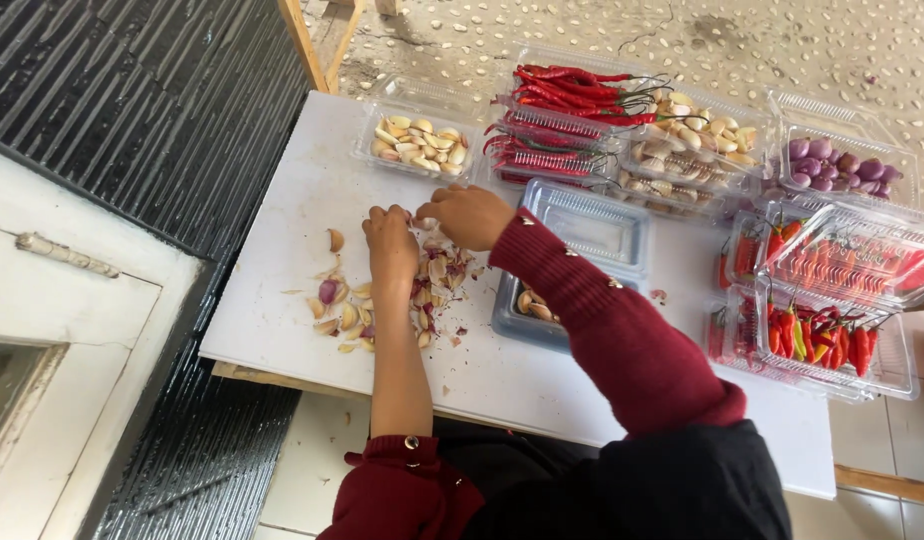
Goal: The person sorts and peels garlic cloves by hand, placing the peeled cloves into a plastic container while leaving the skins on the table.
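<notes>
Both hands, left [392,235] and right [469,213], pinch garlic [425,222] with closed fingers at centre frame; clear trays [582,225] crowd the right, leaving bare white surface [282,240] toward its left edge.

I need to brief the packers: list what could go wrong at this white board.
1. The loose papery garlic skins lie close to the open clear plastic tray and may drift in.
2. The stacked clear boxes of red chillies hang over the white board's right edge and could slip off.
</notes>
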